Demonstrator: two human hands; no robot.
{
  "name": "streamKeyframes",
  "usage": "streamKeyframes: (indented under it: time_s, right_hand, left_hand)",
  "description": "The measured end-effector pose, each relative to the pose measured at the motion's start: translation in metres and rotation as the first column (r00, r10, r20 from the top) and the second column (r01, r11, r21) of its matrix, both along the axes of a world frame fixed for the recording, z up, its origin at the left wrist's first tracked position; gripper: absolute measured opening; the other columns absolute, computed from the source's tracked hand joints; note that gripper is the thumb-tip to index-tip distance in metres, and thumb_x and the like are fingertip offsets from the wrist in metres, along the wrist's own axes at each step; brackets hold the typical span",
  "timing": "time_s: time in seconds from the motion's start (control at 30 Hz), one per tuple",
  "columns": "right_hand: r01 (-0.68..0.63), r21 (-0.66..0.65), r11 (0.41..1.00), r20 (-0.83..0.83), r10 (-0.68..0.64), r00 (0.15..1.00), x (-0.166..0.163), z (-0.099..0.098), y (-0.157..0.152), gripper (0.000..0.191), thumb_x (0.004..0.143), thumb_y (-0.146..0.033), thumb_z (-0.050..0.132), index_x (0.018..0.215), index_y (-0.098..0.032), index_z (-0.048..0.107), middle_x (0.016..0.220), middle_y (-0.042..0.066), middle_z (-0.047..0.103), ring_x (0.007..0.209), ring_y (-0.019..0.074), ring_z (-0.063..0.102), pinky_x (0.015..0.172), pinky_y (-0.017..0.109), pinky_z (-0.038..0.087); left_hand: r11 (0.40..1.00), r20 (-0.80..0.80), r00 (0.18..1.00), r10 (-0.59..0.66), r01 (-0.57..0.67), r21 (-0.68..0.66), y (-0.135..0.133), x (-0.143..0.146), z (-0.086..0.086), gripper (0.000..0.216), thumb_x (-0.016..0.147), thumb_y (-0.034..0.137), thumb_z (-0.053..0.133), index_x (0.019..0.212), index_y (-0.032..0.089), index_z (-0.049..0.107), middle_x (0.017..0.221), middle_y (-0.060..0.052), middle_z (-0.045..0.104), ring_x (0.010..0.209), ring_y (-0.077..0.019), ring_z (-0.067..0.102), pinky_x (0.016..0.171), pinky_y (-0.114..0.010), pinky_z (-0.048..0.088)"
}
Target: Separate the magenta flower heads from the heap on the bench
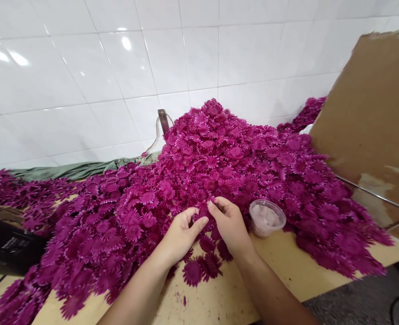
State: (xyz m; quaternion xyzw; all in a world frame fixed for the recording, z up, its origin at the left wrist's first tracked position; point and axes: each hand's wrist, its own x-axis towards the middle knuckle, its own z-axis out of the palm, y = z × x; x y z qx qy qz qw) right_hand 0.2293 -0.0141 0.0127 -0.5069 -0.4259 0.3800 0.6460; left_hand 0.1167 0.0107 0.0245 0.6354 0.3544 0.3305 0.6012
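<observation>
A large heap of magenta fabric flower heads (226,153) covers a wooden table (280,266) against a white tiled wall. My left hand (181,234) and my right hand (229,223) meet at the heap's near edge, fingers pinched together on one magenta flower (204,212) held between them. A few loose flowers (202,266) lie on the bare wood just below my wrists. A small clear plastic cup (267,218) of pale pieces stands right of my right hand, touching the pile.
A brown cardboard sheet (371,117) leans at the right, with a metal rod (378,195) in front of it. Green cloth (71,170) lies along the wall at left. A dark box (6,246) sits at the left edge. The table edge drops to grey floor (361,298).
</observation>
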Motion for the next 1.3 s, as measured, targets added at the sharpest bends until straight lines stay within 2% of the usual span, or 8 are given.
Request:
streamKeyframes:
  time_s: [0.13, 0.3, 0.37, 0.47, 0.63, 0.83, 1.13, 1.3]
  right_hand:
    - [0.076, 0.01, 0.997, -0.055, -0.076, 0.996, -0.003, 0.003, 0.007, 0.018, 0.069, -0.031, 0.053, 0.059, -0.017, 0.048, 0.055, -0.005, 0.046, 0.054, 0.0085, 0.043, 0.054, 0.021, 0.036]
    - [0.142, -0.197, 0.97, -0.283, -0.194, 0.939, 0.006, 0.011, 0.016, 0.014, 0.076, -0.029, 0.045, 0.069, -0.017, 0.046, 0.069, -0.001, 0.056, 0.042, 0.0052, 0.046, 0.041, 0.019, 0.038]
    - [0.069, -0.232, 0.97, -0.286, -0.136, 0.949, 0.005, 0.012, 0.013, 0.013, 0.074, -0.028, 0.049, 0.08, -0.017, 0.048, 0.083, 0.004, 0.059, 0.045, 0.0061, 0.052, 0.043, 0.02, 0.043]
    - [-0.085, -0.218, 0.972, -0.245, 0.03, 0.969, -0.004, 0.011, 0.003, 0.034, 0.07, -0.031, 0.057, 0.099, -0.017, 0.048, 0.097, 0.008, 0.059, 0.059, 0.0116, 0.06, 0.051, 0.025, 0.05]
    - [-0.314, -0.039, 0.949, -0.007, 0.314, 0.949, -0.011, 0.004, -0.008, 0.015, 0.07, -0.029, 0.057, 0.078, -0.016, 0.058, 0.074, 0.002, 0.062, 0.07, 0.0135, 0.058, 0.064, 0.026, 0.046]
    - [0.025, -0.016, 1.0, 0.169, -0.022, 0.985, -0.005, 0.0, 0.0, 0.015, 0.071, -0.028, 0.052, 0.061, -0.016, 0.054, 0.056, -0.002, 0.054, 0.054, 0.0113, 0.047, 0.055, 0.024, 0.039]
    - [0.265, -0.023, 0.964, 0.139, -0.26, 0.956, 0.006, 0.002, 0.02, 0.013, 0.074, -0.029, 0.044, 0.065, -0.019, 0.048, 0.052, -0.004, 0.047, 0.05, 0.0116, 0.045, 0.053, 0.025, 0.038]
    - [0.01, -0.034, 0.999, 0.062, -0.008, 0.998, 0.002, 0.001, 0.013, 0.015, 0.072, -0.031, 0.049, 0.078, -0.018, 0.053, 0.066, -0.001, 0.056, 0.06, 0.0119, 0.053, 0.062, 0.026, 0.044]
  left_hand:
    - [0.999, -0.021, 0.999, 0.038, -0.038, 0.008, -0.005, -0.004, 0.009, 0.022, 0.068, 0.035, 0.059, 0.074, 0.014, 0.058, 0.071, 0.0, 0.059, 0.069, -0.0132, 0.051, 0.069, -0.024, 0.041]
    - [0.999, -0.059, 0.997, 0.043, -0.044, -0.01, -0.012, -0.016, 0.016, 0.026, 0.065, 0.04, 0.062, 0.064, 0.015, 0.056, 0.064, 0.001, 0.057, 0.061, -0.0122, 0.049, 0.061, -0.023, 0.04]
    - [0.993, -0.043, 0.992, 0.117, -0.118, -0.029, -0.009, -0.019, 0.012, 0.03, 0.064, 0.043, 0.063, 0.06, 0.015, 0.054, 0.059, 0.002, 0.054, 0.056, -0.0105, 0.046, 0.057, -0.022, 0.039]
    - [0.965, -0.011, 0.966, 0.257, -0.257, -0.056, 0.0, -0.017, 0.001, 0.037, 0.061, 0.05, 0.063, 0.056, 0.015, 0.05, 0.051, 0.005, 0.048, 0.05, -0.0084, 0.041, 0.055, -0.022, 0.037]
    - [0.962, 0.015, 0.971, 0.24, -0.236, -0.134, 0.006, -0.007, -0.008, 0.046, 0.059, 0.06, 0.057, 0.053, 0.016, 0.046, 0.048, 0.005, 0.046, 0.049, -0.0093, 0.041, 0.054, -0.023, 0.038]
    - [0.992, -0.017, 0.994, 0.109, -0.11, -0.056, -0.001, -0.004, -0.005, 0.04, 0.061, 0.054, 0.06, 0.064, 0.015, 0.052, 0.058, 0.004, 0.049, 0.055, -0.0094, 0.042, 0.058, -0.023, 0.038]
    - [1.0, -0.05, 0.998, 0.024, -0.024, 0.001, -0.018, -0.017, 0.015, 0.023, 0.073, 0.037, 0.056, 0.081, 0.016, 0.059, 0.076, -0.002, 0.063, 0.072, -0.0144, 0.055, 0.074, -0.026, 0.042]
    - [0.997, -0.024, 0.998, 0.057, -0.058, -0.057, -0.015, -0.02, 0.015, 0.027, 0.068, 0.039, 0.061, 0.083, 0.016, 0.061, 0.077, -0.003, 0.064, 0.075, -0.0174, 0.057, 0.073, -0.029, 0.044]
